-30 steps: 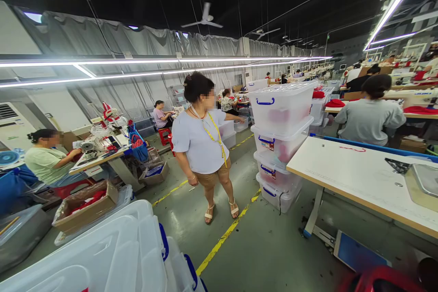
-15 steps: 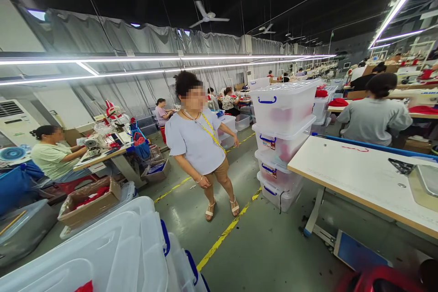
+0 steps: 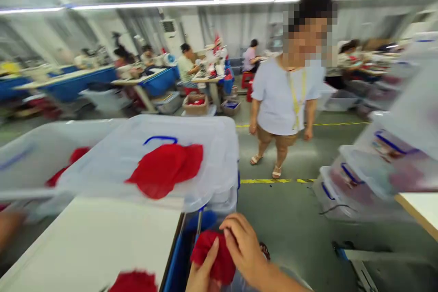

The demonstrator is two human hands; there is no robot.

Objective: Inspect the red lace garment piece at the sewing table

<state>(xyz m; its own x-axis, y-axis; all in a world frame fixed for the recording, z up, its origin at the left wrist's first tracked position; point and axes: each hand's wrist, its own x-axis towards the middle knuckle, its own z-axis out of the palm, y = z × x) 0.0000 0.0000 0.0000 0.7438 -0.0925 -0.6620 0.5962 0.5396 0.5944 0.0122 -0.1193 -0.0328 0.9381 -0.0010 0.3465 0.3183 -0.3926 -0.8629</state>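
My left hand (image 3: pixel 204 269) is closed on a bunched red cloth (image 3: pixel 224 258) low in the middle of the view, its thumb lying across the front. My right hand (image 3: pixel 244 248) touches the top and right side of the same cloth, fingers bent round its edge. Just left of them runs the edge of a white table (image 3: pixel 126 232), where another red piece (image 3: pixel 134 282) lies at the bottom. Beyond the table, red fabric (image 3: pixel 166 166) rests on a translucent lid (image 3: pixel 102 169).
A person in a pale blue top (image 3: pixel 280 96) stands ahead in the aisle. Stacked clear bins (image 3: pixel 362 182) are at the right, beside a table corner (image 3: pixel 422 212). An open bin (image 3: pixel 30 146) stands left. A blurred hand shows at the far left edge.
The view has swung left and down. Both my hands and the red cloth have come into sight. The standing person now appears farther right, with both arms lowered.
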